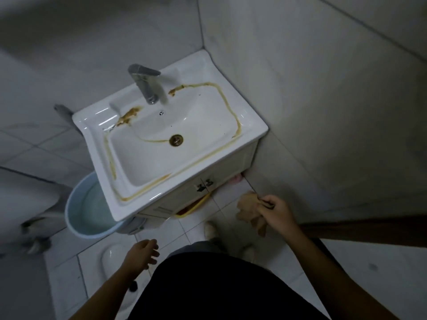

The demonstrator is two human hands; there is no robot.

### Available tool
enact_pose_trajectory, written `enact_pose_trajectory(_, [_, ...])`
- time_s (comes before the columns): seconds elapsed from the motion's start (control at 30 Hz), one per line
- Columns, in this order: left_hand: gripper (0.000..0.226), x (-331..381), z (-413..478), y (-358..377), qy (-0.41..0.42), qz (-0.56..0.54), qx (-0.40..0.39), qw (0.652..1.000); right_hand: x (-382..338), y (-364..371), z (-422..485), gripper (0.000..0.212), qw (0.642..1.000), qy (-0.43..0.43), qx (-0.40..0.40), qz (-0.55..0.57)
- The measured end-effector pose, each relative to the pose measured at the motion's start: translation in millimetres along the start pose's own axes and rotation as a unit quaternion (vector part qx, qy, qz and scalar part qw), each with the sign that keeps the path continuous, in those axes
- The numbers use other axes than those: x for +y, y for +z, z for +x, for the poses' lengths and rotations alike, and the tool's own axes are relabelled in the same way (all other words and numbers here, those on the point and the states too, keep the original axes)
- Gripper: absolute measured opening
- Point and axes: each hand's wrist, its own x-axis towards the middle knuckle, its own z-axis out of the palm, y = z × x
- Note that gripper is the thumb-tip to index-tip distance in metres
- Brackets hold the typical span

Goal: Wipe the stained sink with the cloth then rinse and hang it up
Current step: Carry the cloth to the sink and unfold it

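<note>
Right hand (275,211) grips the tan cloth (250,211) low by the wall, I'd guess ready to bring it up for wiping. Left hand (141,255) hangs loose, holding nothing. The stained sink (253,125) sits ahead of both hands, not yet wiped.

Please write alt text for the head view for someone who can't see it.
Seen from above, a white sink ringed with brown stains stands in a tiled corner. The person's right hand grips a tan cloth beside it; the left hand hangs empty. A blue bucket sits below.
</note>
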Motion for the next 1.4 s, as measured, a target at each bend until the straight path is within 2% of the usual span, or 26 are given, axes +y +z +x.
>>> enact_pose_trajectory(0.1, [0.033,25,14,3,0.015,-0.014,-0.004,1.000,-11,-4,19,0.013,1.000,-0.007,-0.009,-0.020])
enact_pose_trajectory(0.37, [0.030,132,55,8,0.122,0.012,-0.071,0.990,-22,-16,46,0.011,0.998,0.030,0.050,-0.016])
enact_pose_trajectory(0.53, [0.037,164,57,2,0.130,0.010,-0.130,0.983,-76,-10,63,0.006,0.999,-0.013,0.028,-0.039])
enact_pose_trajectory(0.6, [0.034,161,53,-3,0.135,-0.022,-0.126,0.982,-108,0,70,0.002,0.998,-0.043,0.012,-0.048])
enact_pose_trajectory(0.67, [0.033,155,49,-11,0.136,-0.068,-0.106,0.983,-145,14,78,0.004,0.995,-0.078,-0.024,-0.061])
enact_pose_trajectory(0.8, [0.031,143,45,-24,0.126,-0.161,-0.035,0.978,-211,50,96,0.005,0.971,-0.146,-0.150,-0.116])
enact_pose_trajectory(1.03, [0.027,113,22,-41,0.064,-0.288,0.107,0.949,-272,122,116,0.012,0.925,-0.212,-0.288,-0.130])
enact_pose_trajectory(1.13, [0.025,101,12,-47,0.041,-0.295,0.152,0.942,-276,147,122,0.015,0.914,-0.215,-0.318,-0.128])
enact_pose_trajectory(1.27, [0.028,81,5,-57,0.022,-0.251,0.229,0.940,-275,179,125,0.011,0.887,-0.225,-0.372,-0.154])
enact_pose_trajectory(1.4, [0.030,70,7,-80,0.017,-0.210,0.274,0.938,-279,203,124,0.012,0.871,-0.237,-0.392,-0.176])
